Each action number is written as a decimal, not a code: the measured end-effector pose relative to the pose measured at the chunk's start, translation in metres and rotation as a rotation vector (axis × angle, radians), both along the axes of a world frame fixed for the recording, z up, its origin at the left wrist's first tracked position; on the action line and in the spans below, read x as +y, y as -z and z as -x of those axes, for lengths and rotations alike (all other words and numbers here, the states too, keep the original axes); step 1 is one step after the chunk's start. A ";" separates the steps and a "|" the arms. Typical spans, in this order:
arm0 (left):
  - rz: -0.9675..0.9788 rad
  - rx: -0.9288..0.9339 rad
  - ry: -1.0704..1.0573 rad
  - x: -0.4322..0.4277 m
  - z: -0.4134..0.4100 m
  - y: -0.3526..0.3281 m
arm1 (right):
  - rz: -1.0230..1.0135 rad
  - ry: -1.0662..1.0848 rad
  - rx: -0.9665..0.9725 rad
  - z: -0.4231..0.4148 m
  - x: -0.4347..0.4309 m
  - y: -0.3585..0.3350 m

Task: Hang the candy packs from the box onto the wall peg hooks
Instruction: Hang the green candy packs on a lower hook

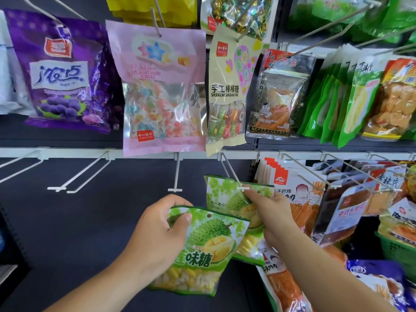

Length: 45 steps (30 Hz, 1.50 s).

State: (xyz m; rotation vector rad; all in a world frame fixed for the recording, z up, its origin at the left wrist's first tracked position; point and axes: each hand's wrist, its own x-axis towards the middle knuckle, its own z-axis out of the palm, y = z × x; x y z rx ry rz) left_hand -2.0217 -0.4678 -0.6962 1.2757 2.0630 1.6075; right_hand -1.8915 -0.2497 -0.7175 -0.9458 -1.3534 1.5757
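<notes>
starting at the left, two empty peg hooks [74, 176] jut from the white rail [22, 152], and nothing there is at risk yet. next comes the left hand [157, 228], closed on the top corner of a green durian candy pack [202, 251], thumb pressed near its hang hole; held only by that corner, the pack looks likely to swing or slip, and its hole sits well below the centre hook [176, 176], so it is not lined up with anything. further right, the right hand [270, 212] pinches the top of a second durian pack [227, 199], fingers narrow on the header right at the tip of a slanted hook [234, 174]. whether the hole is already threaded i cannot tell, since the fingers cover it. if it is off the tip, the pack could drop, or the header could tear. the crowded snack packs [299, 194] just beside could also be knocked. the box is not in view.
</notes>
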 end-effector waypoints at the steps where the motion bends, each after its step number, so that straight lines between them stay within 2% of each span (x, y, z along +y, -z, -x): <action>1: -0.003 0.003 -0.007 0.000 0.000 0.000 | -0.019 -0.001 -0.015 0.000 0.001 0.000; 10: 0.007 -0.032 -0.016 0.000 0.000 0.003 | -0.072 -0.046 -0.044 -0.009 -0.005 0.007; 16: -0.010 -0.062 -0.021 -0.001 -0.004 0.001 | -0.034 0.014 -0.101 0.006 0.004 0.009; 23: -0.011 -0.190 -0.017 -0.001 -0.002 -0.008 | -0.188 0.156 -0.323 0.026 0.023 0.000; 26: -0.040 -0.264 0.005 -0.003 -0.003 -0.012 | -0.315 0.232 -0.258 0.012 0.007 0.005; 28: -0.037 -0.289 0.017 -0.002 -0.005 -0.013 | -0.323 0.236 -0.169 -0.005 -0.014 0.010; 30: -0.021 -0.289 0.022 0.003 -0.008 -0.010 | -0.174 0.052 -0.040 -0.023 -0.038 0.009; 32: -0.004 -0.282 0.027 0.011 -0.016 -0.006 | 0.008 -0.280 0.083 -0.037 -0.061 0.005; 34: 0.011 -0.295 0.046 0.021 -0.023 -0.005 | 0.063 -0.408 0.111 -0.043 -0.073 0.000; 37: 0.019 -0.301 0.040 0.038 -0.027 -0.001 | 0.022 -0.286 0.053 -0.040 -0.062 -0.001; 39: 0.016 -0.230 -0.005 0.047 -0.025 0.002 | -0.002 -0.215 0.040 -0.036 -0.050 -0.005; 45: 0.044 -0.118 -0.082 0.049 -0.020 0.018 | -0.030 -0.149 0.027 -0.018 -0.021 -0.011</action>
